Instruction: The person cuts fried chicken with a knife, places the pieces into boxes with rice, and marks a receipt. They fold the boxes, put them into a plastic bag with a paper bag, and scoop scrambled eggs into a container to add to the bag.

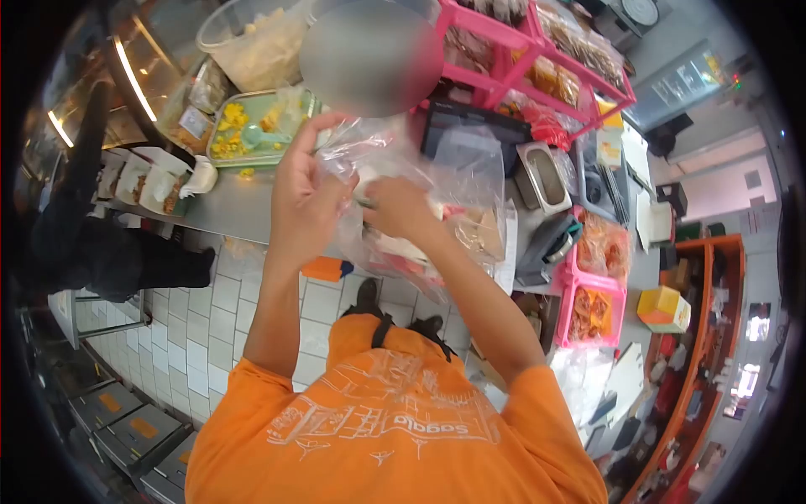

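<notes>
My left hand (pixel 304 195) grips the edge of a clear plastic bag (pixel 361 144), thumb and fingers closed on the film. Just to its right, my right hand (pixel 396 206) is at the bag, fingers curled inward; I cannot tell what is in them. Plastic film partly hides what lies around the fingertips. Pale and reddish contents show through the clear plastic below and beside my right wrist. A further clear bag with beige pieces (pixel 480 233) lies just right of my right forearm.
A glass tray (pixel 220 157) with yellow pieces and a pale green scoop sits at the back left, beside a large clear tub (pixel 252 63). Pink racks (pixel 504 63) stand behind. Pink baskets (pixel 564 323) are on the right. A person in dark clothes (pixel 126 252) stands left.
</notes>
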Motion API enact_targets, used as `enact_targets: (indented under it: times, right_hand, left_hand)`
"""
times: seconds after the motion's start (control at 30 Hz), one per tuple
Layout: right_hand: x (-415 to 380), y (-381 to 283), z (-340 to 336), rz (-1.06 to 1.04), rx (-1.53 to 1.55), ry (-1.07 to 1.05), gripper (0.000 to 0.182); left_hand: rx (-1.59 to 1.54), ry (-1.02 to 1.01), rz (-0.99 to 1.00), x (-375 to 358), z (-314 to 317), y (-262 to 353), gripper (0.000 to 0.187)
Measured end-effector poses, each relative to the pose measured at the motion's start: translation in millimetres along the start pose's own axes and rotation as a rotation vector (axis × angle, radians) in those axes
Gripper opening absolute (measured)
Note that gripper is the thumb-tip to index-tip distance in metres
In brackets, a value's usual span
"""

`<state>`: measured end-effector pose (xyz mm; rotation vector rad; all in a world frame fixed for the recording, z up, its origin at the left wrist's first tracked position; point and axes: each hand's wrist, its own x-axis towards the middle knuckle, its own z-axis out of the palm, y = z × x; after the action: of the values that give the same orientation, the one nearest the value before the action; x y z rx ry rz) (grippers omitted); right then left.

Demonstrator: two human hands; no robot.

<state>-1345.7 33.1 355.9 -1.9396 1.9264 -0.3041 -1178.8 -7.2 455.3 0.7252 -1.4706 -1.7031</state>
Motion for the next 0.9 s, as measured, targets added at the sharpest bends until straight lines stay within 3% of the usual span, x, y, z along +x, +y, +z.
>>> enact_targets:
  times: [0.07, 0.1, 0.17, 0.2, 0.23, 0.27, 0.3, 0.37, 0.4, 0.43, 0.47, 0.5, 0.57, 0.6, 0.63, 0.7, 0.73, 0.8, 0.83, 0.9]
  right_hand:
    - [15.1, -2.5, 27.4, 0.011, 0.072, 0.027, 0.024]
    - [11.5, 2.8, 36.0, 0.087, 0.162, 0.056, 0.025]
    - [-41.0, -9.1, -22.1, -0.044, 0.670, 0.330, 0.025]
    - [-72.9, -4.4, -48.9, 0.041, 0.865, 0.430, 0.028]
    - [-116.1, 30.5, -34.9, 0.130, 0.967, 0.679, 0.026]
    - [-160.1, 38.8, -51.9, 0.431, 0.799, 0.959, 0.027]
    - [-194.5, 68.2, -42.4, 0.694, 0.665, 1.190, 0.022]
    - [-250.7, 144.9, 27.7, 0.909, 0.470, 1.354, 0.061]
    - [-258.0, 170.1, 62.0, 1.047, 0.300, 1.213, 0.083]
    - [-259.6, 187.8, 80.4, 1.170, 0.135, 1.058, 0.105]
    - [-247.9, 189.2, 79.0, 1.163, 0.255, 1.080, 0.115]
    - [-246.9, 188.6, 74.1, 1.173, 0.261, 1.075, 0.115]
    - [-241.1, 201.6, 61.9, 1.215, 0.321, 1.045, 0.107]
    - [-250.7, 222.6, 73.6, 1.107, 0.176, 1.119, 0.102]
    - [-257.9, 224.3, 71.3, 1.138, 0.187, 1.116, 0.102]
    - [-266.3, 212.6, 44.7, 1.150, 0.324, 1.062, 0.098]
    - [-268.9, 208.7, 44.4, 1.142, 0.286, 1.091, 0.090]
    - [-262.4, 196.0, 65.3, 1.194, 0.363, 1.074, 0.088]
    - [-262.1, 197.1, 67.6, 1.205, 0.426, 1.070, 0.086]
    - [-265.8, 207.4, 73.5, 1.129, 0.433, 1.090, 0.090]
  left_hand:
    - [-0.043, -0.029, 0.299, 6.8, 32.5, 10.7, 0.059]
    - [0.185, 0.037, 0.320, 12.6, 32.0, 15.8, 0.060]
    - [0.465, 0.122, 0.344, 24.2, 7.9, 18.8, 0.061]
    - [0.519, 0.159, 0.347, 29.0, -7.4, 17.7, 0.060]
    - [0.731, 0.236, 0.336, 26.2, -17.0, 20.3, 0.057]
    - [0.949, 0.313, 0.326, 17.2, -22.5, 21.8, 0.054]
    - [0.938, 0.292, 0.323, 1.0, -11.7, 13.7, 0.054]
    - [0.957, 0.358, 0.650, -48.7, 39.0, -21.2, 0.052]
    - [0.459, -0.386, 0.492, -73.9, 67.8, -48.3, 0.044]
    - [0.422, -0.710, 0.602, -71.6, 119.4, -42.2, 0.042]
    - [0.526, -0.906, 0.370, -94.3, 163.4, -127.5, 0.044]
    - [0.566, -0.848, 0.220, -102.9, 198.6, -184.8, 0.057]
    - [0.982, -0.614, 0.347, -100.4, 249.1, -329.4, 0.066]
    - [1.103, -0.536, 0.398, -78.7, 263.4, -343.8, 0.069]
    - [1.220, -0.471, 0.438, -64.3, 275.3, -357.4, 0.073]
    - [1.246, -0.673, 0.187, -42.7, 290.7, -333.3, 0.067]
    - [1.257, -0.708, 0.175, -33.3, 294.3, -312.3, 0.067]
    - [1.203, -0.961, -0.137, -8.4, 298.3, -274.6, 0.072]
    - [1.221, -0.956, -0.119, -4.3, 297.1, -287.6, 0.072]
    - [0.804, -0.619, -0.142, -1.3, 285.1, -334.9, 0.090]
